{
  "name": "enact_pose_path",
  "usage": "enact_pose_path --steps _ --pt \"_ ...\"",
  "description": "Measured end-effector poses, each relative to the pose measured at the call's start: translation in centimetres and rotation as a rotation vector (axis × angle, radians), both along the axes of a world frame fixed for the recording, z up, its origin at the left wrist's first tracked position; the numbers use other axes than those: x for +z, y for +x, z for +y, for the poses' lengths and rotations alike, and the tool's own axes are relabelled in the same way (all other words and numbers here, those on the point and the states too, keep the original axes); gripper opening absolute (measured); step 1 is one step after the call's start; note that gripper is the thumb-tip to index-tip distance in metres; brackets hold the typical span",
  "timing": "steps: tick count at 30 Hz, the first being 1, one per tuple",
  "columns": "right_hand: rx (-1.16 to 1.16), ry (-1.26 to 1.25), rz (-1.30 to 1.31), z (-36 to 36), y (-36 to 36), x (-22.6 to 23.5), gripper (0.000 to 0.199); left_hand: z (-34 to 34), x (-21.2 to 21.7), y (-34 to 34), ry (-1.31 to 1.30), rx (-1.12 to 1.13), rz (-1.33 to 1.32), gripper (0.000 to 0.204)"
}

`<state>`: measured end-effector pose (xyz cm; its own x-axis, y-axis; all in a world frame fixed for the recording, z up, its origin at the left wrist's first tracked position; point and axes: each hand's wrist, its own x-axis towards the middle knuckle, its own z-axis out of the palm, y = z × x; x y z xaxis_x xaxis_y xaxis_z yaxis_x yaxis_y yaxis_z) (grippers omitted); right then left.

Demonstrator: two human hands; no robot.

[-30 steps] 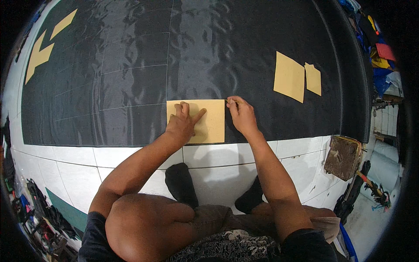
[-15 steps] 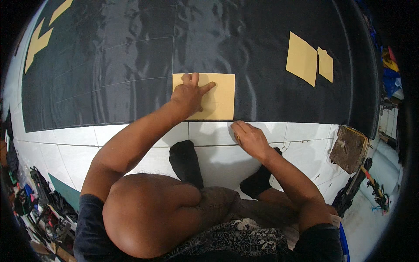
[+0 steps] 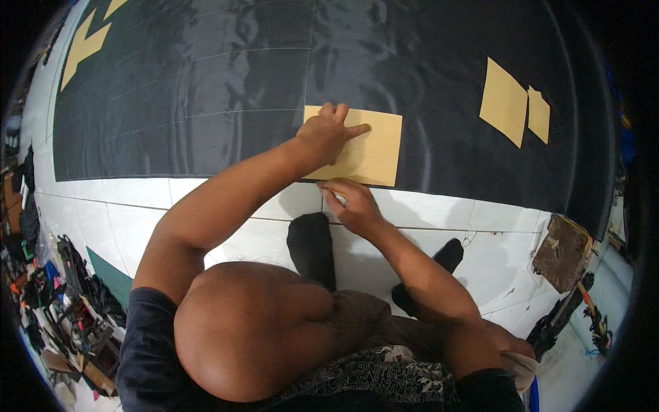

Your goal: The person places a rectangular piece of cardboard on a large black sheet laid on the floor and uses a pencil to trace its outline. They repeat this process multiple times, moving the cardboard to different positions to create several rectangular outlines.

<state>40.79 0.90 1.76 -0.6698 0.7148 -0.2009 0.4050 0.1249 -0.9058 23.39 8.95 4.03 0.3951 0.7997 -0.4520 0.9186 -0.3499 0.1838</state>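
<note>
My left hand (image 3: 324, 136) lies with spread fingers on the left part of a yellow rectangular card template (image 3: 377, 147), pressing it onto black fabric (image 3: 439, 130). The card's lower edge runs close along the fabric's near edge. At that edge, below the card's left half, my right hand (image 3: 352, 206) pinches a slim pencil-like stick (image 3: 339, 196); most of it is hidden by the fingers. Thin pale lines are drawn on the fabric to the left of the card and beyond it.
Two more yellow card pieces (image 3: 503, 103) lie at the right, and others (image 3: 82, 51) at the far left. A worn brown block (image 3: 563, 253) sits by the fabric's near right corner on white floor tiles (image 3: 240, 240). Mixed clutter (image 3: 68, 309) fills the lower left. My black-socked feet are close by.
My right hand has moved left along the card's lower edge, from its right corner toward its left end. My left hand stays on the card. The whole view has shifted slightly.
</note>
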Motion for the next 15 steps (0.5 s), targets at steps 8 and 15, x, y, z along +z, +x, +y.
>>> enact_pose_path --steps 8,15 --pt "0.007 0.132 0.025 -0.3 -2.3 -1.4 0.024 -0.3 -0.7 -0.2 0.046 0.018 -0.020 0.102" --pt "0.042 0.149 -0.065 0.1 -2.1 -0.7 0.024 -0.3 -0.7 -0.2 0.010 0.031 -0.024 0.103"
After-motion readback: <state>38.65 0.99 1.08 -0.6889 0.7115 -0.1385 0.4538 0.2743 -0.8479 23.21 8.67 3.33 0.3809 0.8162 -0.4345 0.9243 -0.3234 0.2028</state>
